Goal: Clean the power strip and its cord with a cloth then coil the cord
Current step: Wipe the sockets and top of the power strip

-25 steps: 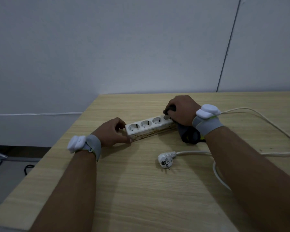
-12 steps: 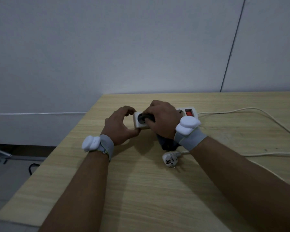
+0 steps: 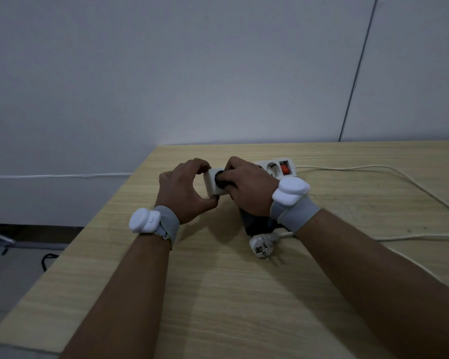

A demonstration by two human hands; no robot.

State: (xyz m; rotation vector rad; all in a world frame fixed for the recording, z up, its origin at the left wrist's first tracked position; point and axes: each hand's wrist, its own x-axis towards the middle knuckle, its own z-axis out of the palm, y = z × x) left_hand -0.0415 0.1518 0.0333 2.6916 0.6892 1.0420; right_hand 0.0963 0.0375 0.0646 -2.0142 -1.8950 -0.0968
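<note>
**Both hands on the strip's near end**

The left hand (image 3: 184, 195) curls finger and thumb around the end of the white plastic power strip (image 3: 275, 168). The right hand (image 3: 246, 187) grips a dark cloth (image 3: 222, 181), pressing it onto the end socket. The strip's long axis runs from the left hand away rightward, its red switch (image 3: 285, 167) beyond the right hand. Its white cord (image 3: 389, 172) loops right; the white plug (image 3: 261, 246) lies just below the right wrist on the light wooden table (image 3: 218, 294).

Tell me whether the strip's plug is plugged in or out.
Out. The plug lies loose on the table near the right wrist, prongs bare, its cord trailing off to the right.
</note>
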